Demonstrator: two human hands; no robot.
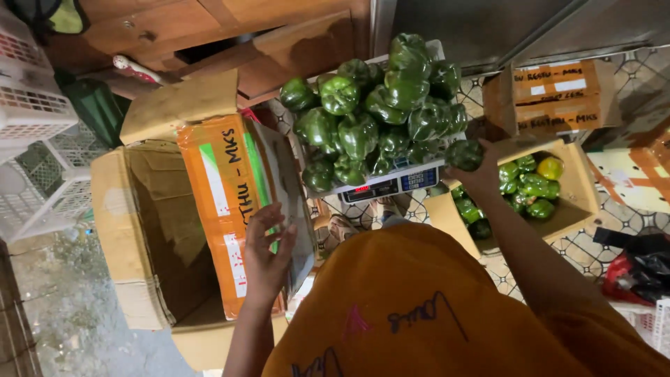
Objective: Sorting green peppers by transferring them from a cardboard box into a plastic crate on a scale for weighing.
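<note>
Warm, dim indoor light, strongest on the pile of green peppers [380,112] at 12 o'clock; glossy highlights on their skins. Open cardboard box [150,237] at 9 o'clock is shadowed inside. Floor [63,307] at 8 o'clock dark and grainy. Orange shirt [419,307] at 6 o'clock soft, out of focus. Edges curve slightly, wide-lens distortion. Left hand [265,255] mildly blurred.

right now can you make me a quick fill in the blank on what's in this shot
1. The right hand holds a ____ pepper.
2. The heap of peppers sits on a ____ with a digital display.
3. The left hand touches the flap of a large ____ box.
4. Among the peppers in the smaller box lies one ____ one.

Missing words: green; scale; cardboard; yellow
</note>
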